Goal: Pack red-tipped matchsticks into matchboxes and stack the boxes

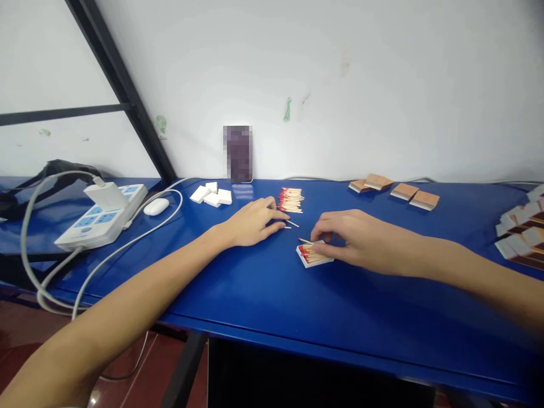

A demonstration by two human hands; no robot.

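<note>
My left hand (255, 224) rests on the blue tabletop, its thumb and forefinger curled in at two loose matches (293, 224). Just beyond it is a pile of red-headed matches (291, 200). My right hand (346, 238) is at a small white matchbox tray (306, 264), partly filled with matches (312, 254) whose red heads point left. A single match (305, 241) lies slantwise above the others, its rear end running into my right thumb and forefinger, which look closed on it. The right fingers hide the tray's right end.
Several white trays (211, 194) lie at the back left, near a phone (238, 154) leaning on the wall. Brown matchbox sleeves (425, 199) sit back right; more boxes (525, 235) are stacked at far right. A power strip (100, 218), cables and a white earbud case (156, 207) occupy the left.
</note>
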